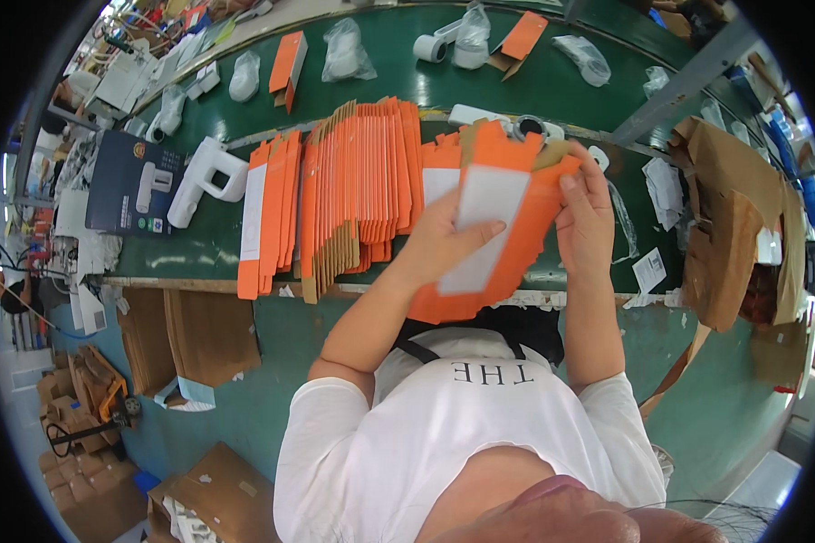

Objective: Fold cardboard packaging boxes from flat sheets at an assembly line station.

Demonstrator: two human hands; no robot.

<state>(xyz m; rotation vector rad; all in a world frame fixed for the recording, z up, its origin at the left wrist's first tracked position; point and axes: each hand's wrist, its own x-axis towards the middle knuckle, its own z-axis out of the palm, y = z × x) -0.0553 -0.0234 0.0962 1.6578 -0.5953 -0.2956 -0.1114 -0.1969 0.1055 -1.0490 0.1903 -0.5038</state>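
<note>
A flattened orange carton (525, 237) with a pale panel is held up in front of me at the table's near edge. My left hand (444, 242) grips its left side, thumb lying across the pale panel and the other fingers partly hidden. At its upper right corner my right hand (584, 213) pinches the orange flap between thumb and fingers. Just left of it stands a tight row of folded orange cartons (358, 181), brown cardboard edges showing. A smaller bunch of orange cartons (270, 213) leans at the row's left end.
A white handheld device (206, 181) and a dark printed box (131, 185) stand at the left. Along the green conveyor (380, 90) behind lie bagged white parts (346, 52) and orange boxes (287, 68). A large brown carton (729, 217) flanks the right side, beside a metal post (679, 86).
</note>
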